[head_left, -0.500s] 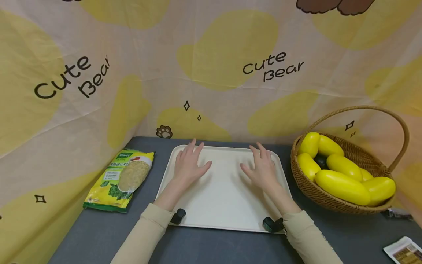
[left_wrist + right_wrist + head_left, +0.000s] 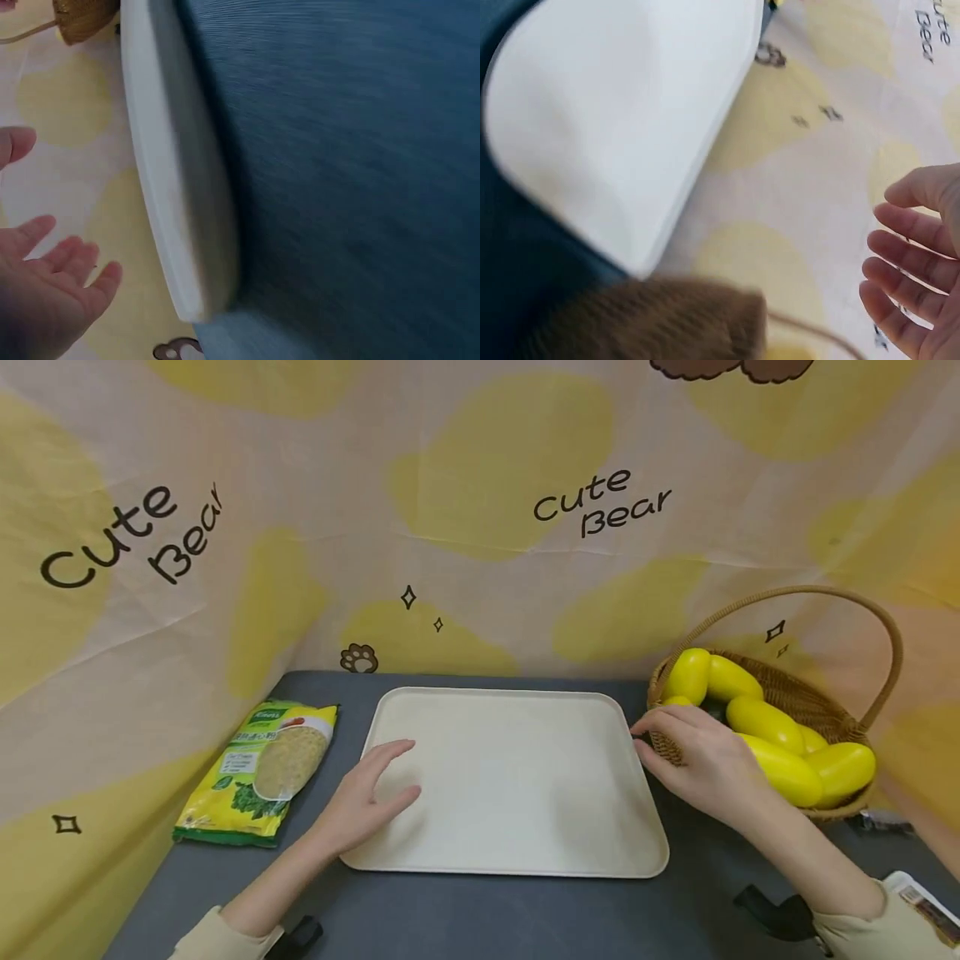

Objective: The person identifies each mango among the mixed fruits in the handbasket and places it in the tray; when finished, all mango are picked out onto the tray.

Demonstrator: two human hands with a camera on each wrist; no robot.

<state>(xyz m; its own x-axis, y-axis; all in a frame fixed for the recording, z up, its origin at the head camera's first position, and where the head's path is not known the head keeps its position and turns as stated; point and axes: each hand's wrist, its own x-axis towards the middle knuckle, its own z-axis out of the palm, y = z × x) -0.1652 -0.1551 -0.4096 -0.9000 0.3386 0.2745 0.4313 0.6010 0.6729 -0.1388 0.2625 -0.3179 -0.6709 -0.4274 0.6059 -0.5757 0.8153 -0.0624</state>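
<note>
My left hand (image 2: 367,802) hovers over the left side of a cream rectangular tray (image 2: 510,777), thumb and fingers spread apart and holding nothing. In the left wrist view the same hand (image 2: 52,289) shows loose fingers beside the tray (image 2: 169,172). On the other side, my right hand (image 2: 705,760) is between the tray's right edge and a wicker basket (image 2: 847,727), covering part of the basket. The right wrist view shows this hand (image 2: 922,255) with gently bent fingers and nothing in them. Yellow, smooth oblong fruits (image 2: 765,727) fill the basket, with one dark item partly hidden among them.
A yellow-green Knorr bag (image 2: 258,777) lies left of the tray on the grey-blue table (image 2: 480,914). A patterned cloth (image 2: 480,527) hangs behind. At the lower right is a flat white-edged packet (image 2: 930,902), partly covered by the sleeve; the basket's handle (image 2: 892,652) arches upward.
Both hands were raised over the tray. My right hand has moved right to the basket's near-left side, and my left has drawn back toward the tray's left edge. The head view has shifted slightly.
</note>
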